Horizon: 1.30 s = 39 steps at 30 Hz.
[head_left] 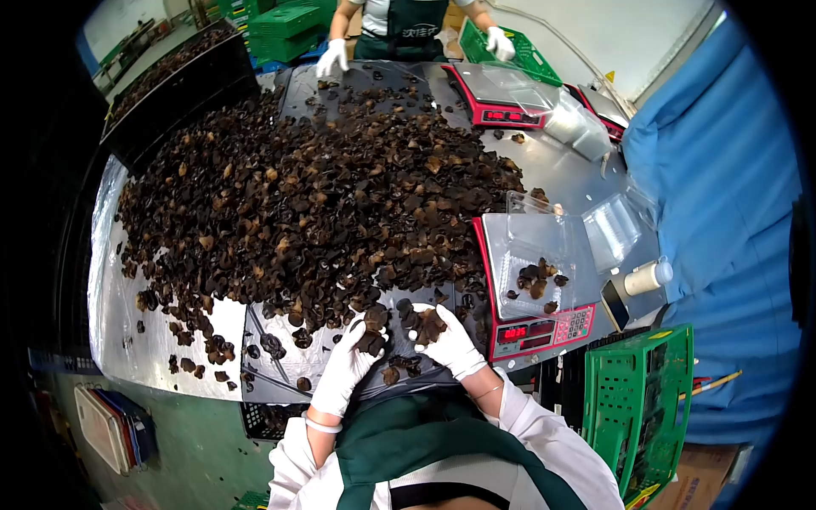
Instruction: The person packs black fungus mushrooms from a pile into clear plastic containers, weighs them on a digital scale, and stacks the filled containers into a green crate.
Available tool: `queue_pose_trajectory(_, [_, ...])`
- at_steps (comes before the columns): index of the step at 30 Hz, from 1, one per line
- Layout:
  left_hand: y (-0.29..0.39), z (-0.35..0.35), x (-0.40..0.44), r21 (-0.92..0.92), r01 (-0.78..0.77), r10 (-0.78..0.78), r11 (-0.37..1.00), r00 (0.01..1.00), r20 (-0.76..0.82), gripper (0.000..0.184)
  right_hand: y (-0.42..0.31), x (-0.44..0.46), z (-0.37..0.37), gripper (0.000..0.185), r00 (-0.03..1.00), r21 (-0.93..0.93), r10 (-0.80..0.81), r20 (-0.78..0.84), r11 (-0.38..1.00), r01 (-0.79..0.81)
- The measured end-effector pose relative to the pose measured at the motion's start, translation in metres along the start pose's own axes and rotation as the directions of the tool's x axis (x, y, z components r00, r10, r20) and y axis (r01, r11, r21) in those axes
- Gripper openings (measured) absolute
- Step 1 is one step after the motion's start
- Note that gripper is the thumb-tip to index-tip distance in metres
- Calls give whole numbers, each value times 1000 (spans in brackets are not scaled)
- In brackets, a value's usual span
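My left hand [353, 357], in a white glove, holds some dark brown mushroom pieces [371, 330] at the near edge of the table. Close by on the right, my right hand [448, 342], also gloved, has more dark pieces [422, 325] in its fingers. A large heap of the same dark mushrooms [314, 195] spreads over the table beyond both hands. To the right of my right hand stands a red scale [544, 331] with lit red digits. On it sits a clear plastic tray [501, 246] with several mushroom pieces inside.
Across the table stands a co-worker [412, 30] with gloved hands, near a second red scale [501, 85]. A black crate [183, 93] is at the back left. On the right are a bottle [648, 278], a phone [614, 306] and green crates [637, 399].
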<state>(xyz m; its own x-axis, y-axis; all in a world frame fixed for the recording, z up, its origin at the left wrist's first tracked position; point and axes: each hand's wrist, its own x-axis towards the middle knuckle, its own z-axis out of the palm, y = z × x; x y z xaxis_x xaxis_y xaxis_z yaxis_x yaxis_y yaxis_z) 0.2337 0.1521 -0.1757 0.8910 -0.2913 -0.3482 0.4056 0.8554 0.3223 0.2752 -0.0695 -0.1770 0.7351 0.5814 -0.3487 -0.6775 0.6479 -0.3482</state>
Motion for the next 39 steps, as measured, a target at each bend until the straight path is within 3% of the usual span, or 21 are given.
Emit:
queue_pose_trajectory(2, [-3, 13, 2, -118, 31, -28, 992, 999, 27, 34, 2, -7, 8, 43, 999, 126, -19, 30, 992, 15])
queue_pose_trajectory(5, [-8, 41, 5, -103, 25, -16, 994, 996, 85, 36, -7, -23, 26, 47, 997, 149, -76, -18, 986, 78])
queue_pose_trajectory(9, [-21, 80, 27, -35, -8, 12, 999, 995, 101, 35, -54, -64, 47, 40, 958, -228, -287, -21, 934, 275])
queue_pose_trajectory(11, [-32, 109, 42, 86, -54, 44, 995, 992, 115, 35, -81, -85, 49, 37, 925, -170, -378, -49, 915, 365])
queue_pose_trajectory(13, [-52, 132, 60, 218, -96, 74, 971, 992, 106, 34, -113, -102, 40, 36, 863, -289, -505, -19, 829, 478])
queue_pose_trajectory(14, [-64, 148, 69, 292, -145, 116, 945, 987, 113, 33, -129, -114, 49, 34, 798, -475, -593, -106, 735, 484])
queue_pose_trajectory(17, [-92, 205, 82, 478, -230, 178, 848, 972, 152, 30, -165, -133, 58, 32, 657, -904, -753, -44, 310, 294])
queue_pose_trajectory(18, [-103, 211, 93, 564, -287, 204, 774, 957, 207, 30, -173, -130, 41, 37, 569, -973, -816, 99, 41, 227])
queue_pose_trajectory(19, [-112, 211, 104, 643, -339, 228, 687, 940, 253, 30, -181, -133, 42, 42, 566, -964, -783, 258, -243, 103])
queue_pose_trajectory(21, [-124, 213, 120, 687, -414, 210, 597, 908, 364, 30, -188, -132, 27, 49, 597, -863, -715, 363, -500, -73])
queue_pose_trajectory(22, [-118, 221, 117, 684, -312, 119, 659, 942, 315, 32, -190, -132, 20, 53, 629, -821, -688, 361, -555, -136])
queue_pose_trajectory(23, [-104, 225, 112, 743, -301, 73, 597, 943, 323, 29, -192, -133, 15, 52, 637, -753, -659, 400, -632, -181])
queue_pose_trajectory(25, [-63, 233, 89, 808, -247, 80, 535, 967, 242, 27, -196, -138, 15, 49, 651, -754, -661, 373, -625, -203])
queue_pose_trajectory(27, [-27, 208, 72, 848, -398, 318, 350, 902, 292, 26, -193, -144, 23, 36, 550, -755, -691, 469, -637, -155])
queue_pose_trajectory(30, [4, 146, 30, 855, -326, 564, 404, 825, 48, 28, -176, -146, 44, 32, 596, -866, -671, 440, -493, 85])
queue_pose_trajectory(33, [8, 82, -16, 946, -160, 682, 281, 727, -79, 23, -137, -122, 51, 25, 744, -864, -454, 490, -366, 346])
queue_pose_trajectory(34, [0, 66, -29, 962, -76, 686, 262, 716, -131, 18, -121, -111, 46, 25, 807, -871, -351, 475, -318, 375])
queue_pose_trajectory(35, [-9, 44, -40, 978, -68, 677, 198, 731, -86, 15, -105, -99, 39, 26, 853, -877, -243, 462, -271, 398])
queue_pose_trajectory(37, [-30, 30, -58, 992, 125, 664, -6, 742, -90, 16, -70, -74, 13, 34, 911, -852, -82, 404, -398, 341])
queue_pose_trajectory(38, [-41, 19, -62, 983, 159, 656, -91, 752, -61, 18, -58, -66, 7, 47, 933, -831, -22, 358, -462, 308])
queue_pose_trajectory(39, [-52, 8, -63, 966, 189, 645, -175, 763, -32, 21, -47, -62, 7, 57, 925, -783, -42, 377, -548, 294])
